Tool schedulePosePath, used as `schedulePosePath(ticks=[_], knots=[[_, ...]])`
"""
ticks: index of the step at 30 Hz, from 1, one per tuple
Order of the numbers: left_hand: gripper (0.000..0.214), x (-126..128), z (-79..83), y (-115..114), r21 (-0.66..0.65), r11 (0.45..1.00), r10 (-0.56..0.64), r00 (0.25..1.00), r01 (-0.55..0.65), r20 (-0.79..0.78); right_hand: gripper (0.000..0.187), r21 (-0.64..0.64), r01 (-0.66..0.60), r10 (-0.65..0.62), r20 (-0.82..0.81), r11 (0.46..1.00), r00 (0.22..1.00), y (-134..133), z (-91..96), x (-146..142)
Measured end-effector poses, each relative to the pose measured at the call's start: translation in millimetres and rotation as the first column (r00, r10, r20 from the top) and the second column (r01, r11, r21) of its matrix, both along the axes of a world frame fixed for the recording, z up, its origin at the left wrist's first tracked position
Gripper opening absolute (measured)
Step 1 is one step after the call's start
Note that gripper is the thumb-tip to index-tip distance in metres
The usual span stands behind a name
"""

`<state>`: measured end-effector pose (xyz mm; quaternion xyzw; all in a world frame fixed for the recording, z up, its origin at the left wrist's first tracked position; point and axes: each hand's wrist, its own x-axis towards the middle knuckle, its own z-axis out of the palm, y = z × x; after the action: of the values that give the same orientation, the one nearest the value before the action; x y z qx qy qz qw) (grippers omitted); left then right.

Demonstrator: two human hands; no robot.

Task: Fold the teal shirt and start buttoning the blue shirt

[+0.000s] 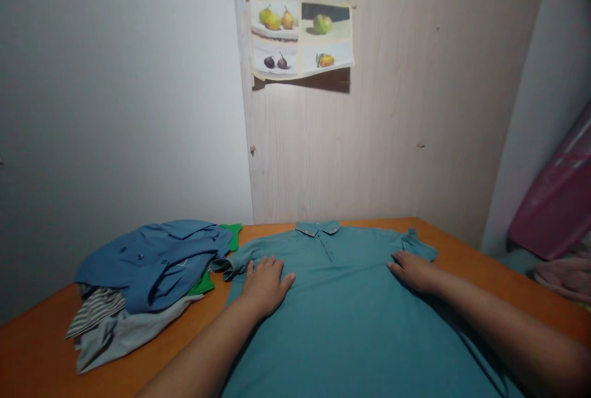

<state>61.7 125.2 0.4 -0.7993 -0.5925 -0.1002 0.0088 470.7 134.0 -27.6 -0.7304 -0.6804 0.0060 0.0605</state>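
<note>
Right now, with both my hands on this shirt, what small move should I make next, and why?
I'd probably slide your right hand outward to smooth the sleeve beside it. That sleeve looks bunched, with a fold sticking up, while the shirt itself lies spread out mostly flat. Your left hand could rest where it is.

Your L hand (265, 285) is palm-down, fingers (271, 264) fwd & slightly spread, thumb (289, 280) out to the R. Your R hand (412, 271), also palm-down, angles inward twd the L. Both bare forearms (205, 346) reach fwd, hands well apart.
</note>
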Motion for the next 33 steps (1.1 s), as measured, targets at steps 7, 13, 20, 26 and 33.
schedulePosePath(ticks=[7,13,20,26,33], knots=[[0.050,-3,5.0,-11,0.068,0.997,-0.035,0.997,0.030,0.066,0.062,0.027,-0.246,0.248,-0.102,0.969,0.963,30,47.1,-76],[0.060,-6,-0.2,-7,0.009,1.000,-0.030,0.999,0.029,0.045,0.075,0.044,-0.411,0.413,-0.081,0.911,0.907,66,50.2,-149],[0.068,-14,3.0,-7,-0.064,0.998,-0.020,1.000,0.020,0.002,0.088,-0.111,-0.292,0.282,-0.095,0.950,0.955,103,21.2,-177],[0.067,-35,7.7,7,0.017,0.991,0.132,0.988,-0.131,-0.075,0.092,-0.112,-0.212,0.203,-0.083,0.971,0.976,124,10.8,-179],[0.048,-76,30.0,19,0.041,0.926,0.375,0.927,-0.374,-0.014,0.092,-0.086,-0.205,0.198,-0.077,0.975,0.977,131,5.3,-176]])
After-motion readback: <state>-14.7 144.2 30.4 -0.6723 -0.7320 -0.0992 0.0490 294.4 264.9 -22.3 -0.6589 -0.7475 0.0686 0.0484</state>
